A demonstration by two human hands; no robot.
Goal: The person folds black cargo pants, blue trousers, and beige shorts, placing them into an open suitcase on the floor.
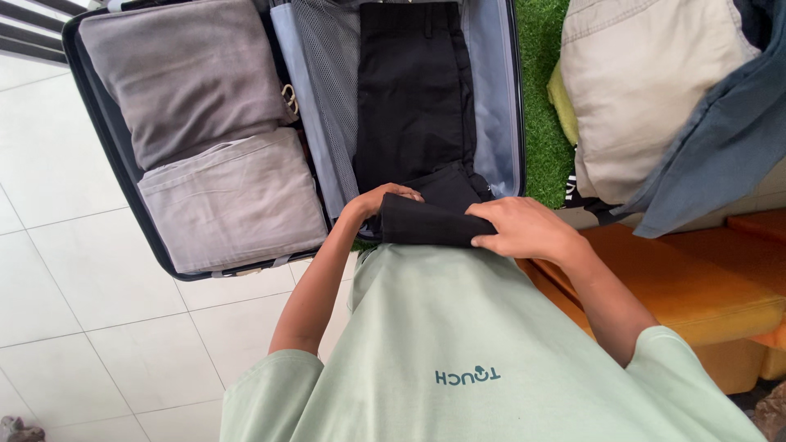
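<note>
**Black folded garment held over the near edge of the open suitcase**

Black cloth, folded into a short thick bundle [426, 225], sits between both hands just above the near edge of the open dark-shelled suitcase [115, 155]. Left hand [383, 200] curls over the bundle's left end, fingers closed on the fabric. Right hand [524, 229] lies on the right end, fingers wrapped over the top, gripping.

Step in hand, as judged: the fold looks finished and the bundle is carried at the suitcase's right-hand half. That half holds long black trousers [409, 90] lying flat against the pale blue lining [495, 98]; a grey mesh divider [327, 90] runs along the hinge. Any set-down would call for keeping the fold tight and level.

Left half: two grey folded cloth packs [188, 74], [233, 200], touching, filling it edge to edge.

Beside the suitcase's right edge: green artificial turf [544, 123], a beige cushion [647, 90], an orange seat [696, 286]. Labels or signs on the packs: none visible.
</note>
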